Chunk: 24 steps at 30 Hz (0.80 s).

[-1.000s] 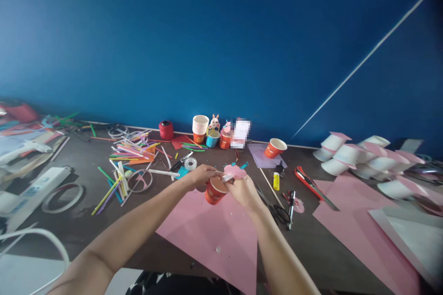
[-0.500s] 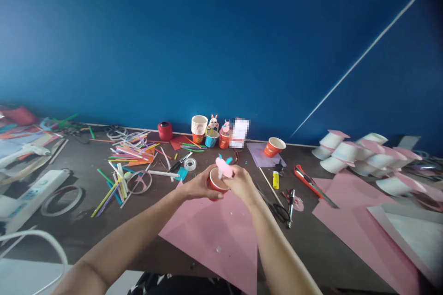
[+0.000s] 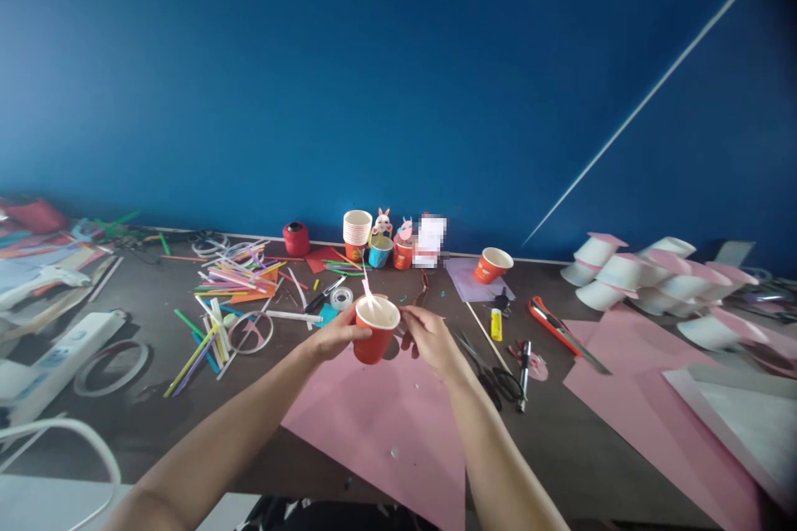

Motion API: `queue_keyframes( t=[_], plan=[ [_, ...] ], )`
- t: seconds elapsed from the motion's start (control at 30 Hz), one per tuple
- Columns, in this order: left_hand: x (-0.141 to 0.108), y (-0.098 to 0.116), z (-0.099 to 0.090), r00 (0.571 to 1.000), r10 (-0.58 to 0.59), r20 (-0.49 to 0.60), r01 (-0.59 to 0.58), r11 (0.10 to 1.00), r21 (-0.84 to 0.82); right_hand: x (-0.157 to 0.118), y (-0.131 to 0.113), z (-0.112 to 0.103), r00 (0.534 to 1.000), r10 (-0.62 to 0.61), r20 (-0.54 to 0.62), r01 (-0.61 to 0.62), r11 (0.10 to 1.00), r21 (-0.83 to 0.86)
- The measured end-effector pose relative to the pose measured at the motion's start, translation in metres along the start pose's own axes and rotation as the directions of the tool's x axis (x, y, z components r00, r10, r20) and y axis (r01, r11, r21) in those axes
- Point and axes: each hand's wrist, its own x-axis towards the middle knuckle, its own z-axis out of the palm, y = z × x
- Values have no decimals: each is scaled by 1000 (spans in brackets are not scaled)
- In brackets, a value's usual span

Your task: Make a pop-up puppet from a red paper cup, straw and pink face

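My left hand [image 3: 339,336] is wrapped round the left side of a red paper cup [image 3: 372,346] with a white inside, held tilted slightly toward me above a pink paper sheet [image 3: 386,423]. A thin white and pink piece [image 3: 369,292] stands up out of the cup, seen nearly edge-on. At the cup's right side is my right hand [image 3: 429,340], its fingers bent together close to the rim. Whatever they pinch, if anything, is hidden. Black scissors [image 3: 491,377] lie to the right of that hand.
Behind stand stacked paper cups [image 3: 358,232], a blue cup [image 3: 380,251] with a rabbit figure and another red cup [image 3: 494,264]. Colored strips [image 3: 240,274] lie left. A utility knife [image 3: 560,330] with its blade out and several white cups [image 3: 613,278] are on the right.
The cup has shifted left and turned in my left hand. The pink figure with blue parts, earlier facing me over the rim, now appears edge-on. My right hand has moved down beside the cup.
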Motion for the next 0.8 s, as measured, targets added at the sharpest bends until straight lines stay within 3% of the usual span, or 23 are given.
queue_keyframes(
  t=[0.33,0.8],
  plan=[
    [-3,-2,5,999,38,-37,-42,991,-128,-14,-4,12,982,-139,-127,100,958,-269],
    [-4,0,13,978,146,-150,-160,983,-90,-25,-13,19,948,-288,-137,232,917,-324]
  ],
)
